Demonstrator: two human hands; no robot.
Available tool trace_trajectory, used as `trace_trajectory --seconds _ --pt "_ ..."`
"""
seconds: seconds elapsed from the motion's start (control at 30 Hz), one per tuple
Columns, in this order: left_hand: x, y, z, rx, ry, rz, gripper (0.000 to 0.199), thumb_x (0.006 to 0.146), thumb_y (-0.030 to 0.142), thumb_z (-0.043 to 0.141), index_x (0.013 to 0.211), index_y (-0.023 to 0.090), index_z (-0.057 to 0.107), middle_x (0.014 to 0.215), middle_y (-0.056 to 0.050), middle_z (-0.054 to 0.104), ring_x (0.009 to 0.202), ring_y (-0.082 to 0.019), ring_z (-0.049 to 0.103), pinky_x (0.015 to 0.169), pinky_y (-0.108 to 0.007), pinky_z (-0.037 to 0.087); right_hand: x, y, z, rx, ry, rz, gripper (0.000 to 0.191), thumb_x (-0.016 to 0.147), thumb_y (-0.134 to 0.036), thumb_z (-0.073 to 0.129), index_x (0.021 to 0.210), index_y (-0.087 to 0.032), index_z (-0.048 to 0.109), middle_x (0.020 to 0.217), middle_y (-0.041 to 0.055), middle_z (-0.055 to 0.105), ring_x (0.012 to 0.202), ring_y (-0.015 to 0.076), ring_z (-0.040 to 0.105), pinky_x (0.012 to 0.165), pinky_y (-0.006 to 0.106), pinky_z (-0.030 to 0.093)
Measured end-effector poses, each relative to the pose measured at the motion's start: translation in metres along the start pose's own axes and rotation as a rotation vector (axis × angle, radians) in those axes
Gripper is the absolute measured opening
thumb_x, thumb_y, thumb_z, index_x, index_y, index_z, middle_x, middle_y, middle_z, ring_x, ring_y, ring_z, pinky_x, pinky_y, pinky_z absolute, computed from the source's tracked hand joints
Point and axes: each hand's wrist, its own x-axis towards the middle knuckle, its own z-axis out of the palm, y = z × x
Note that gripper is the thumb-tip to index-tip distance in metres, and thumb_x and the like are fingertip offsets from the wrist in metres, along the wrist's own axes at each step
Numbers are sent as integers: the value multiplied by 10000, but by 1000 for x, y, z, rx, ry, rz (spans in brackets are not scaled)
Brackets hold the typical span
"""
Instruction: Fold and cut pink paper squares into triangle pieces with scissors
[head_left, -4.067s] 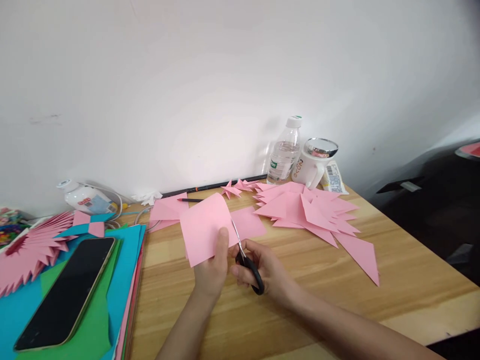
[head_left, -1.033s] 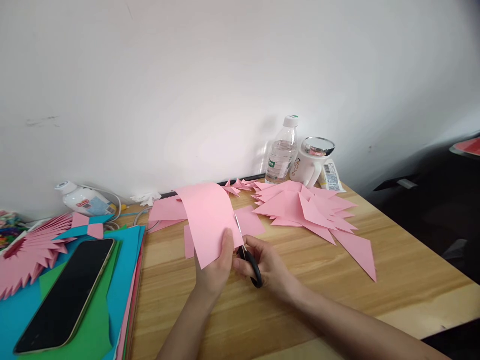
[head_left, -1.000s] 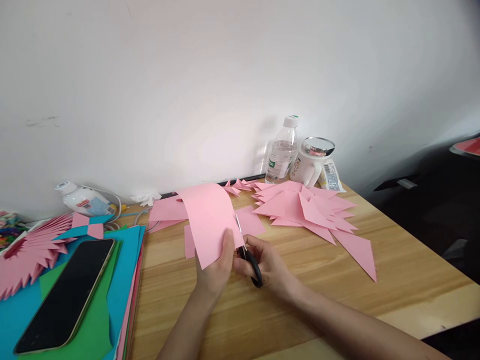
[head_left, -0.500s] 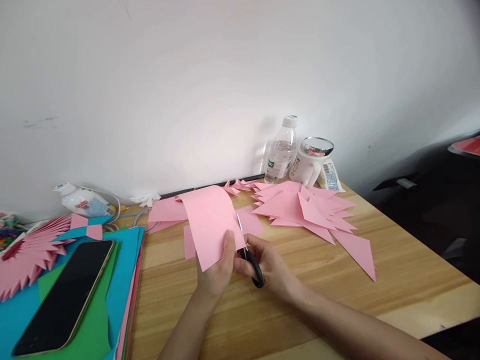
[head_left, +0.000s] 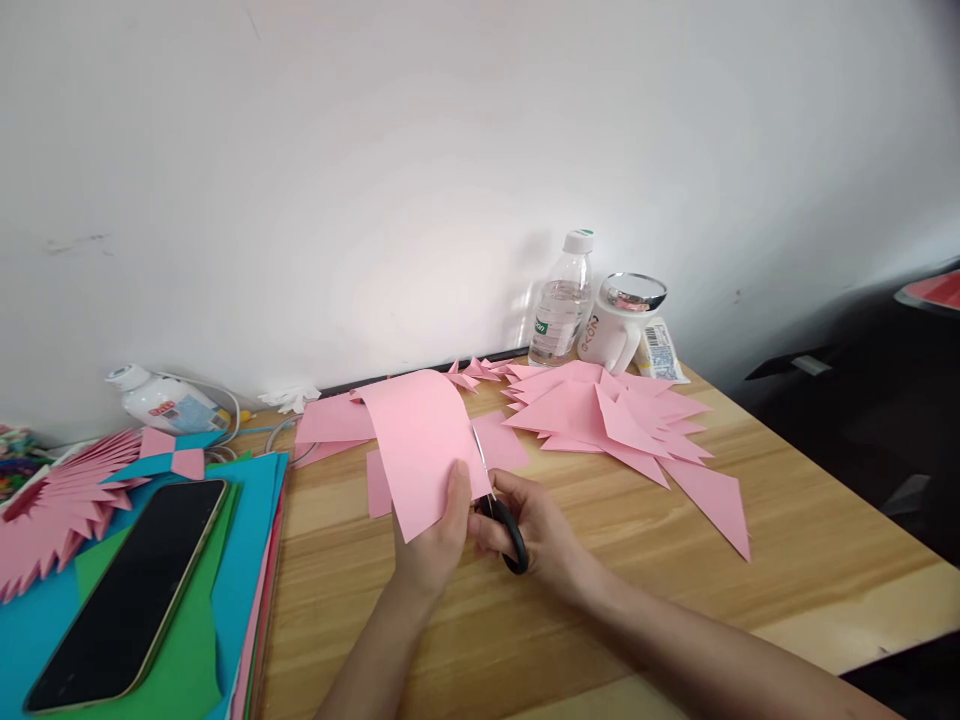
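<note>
A curved sheet of pink paper is raised above the table, its far end bending over and down. My left hand grips its near edge, thumb on top and the fingers hidden beneath. In my right hand is a pair of scissors with black handles. One thin blade shows along the right edge of the sheet; the other is hidden. Flat pink paper pieces lie on the table behind the sheet. To the right spreads a pile of pointed pink pieces.
A water bottle and a white mug stand by the wall, with a small packet beside them. On the left, a phone rests on coloured paper, near folded pink paper and a white bottle lying over.
</note>
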Motion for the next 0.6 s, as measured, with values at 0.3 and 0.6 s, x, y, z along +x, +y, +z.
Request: trace_trajectory --seconds 0.3,0.6 --pt "-1 -2 -3 -102 -86 35 303 744 481 620 729 179 633 676 -40 666 654 -194 639 622 -287 530 1 0 -1 16 24 11 397 643 -448 769 721 -167 498 542 -59 477 471 67 405 442 199 306" --pt "28 17 -26 -729 -104 -162 625 710 746 452 766 157 653 616 -52 622 524 -168 568 412 -258 444 6 0 -8 3 67 13 358 662 -428 747 738 -177 502 492 -77 429 442 56 332 428 195 242"
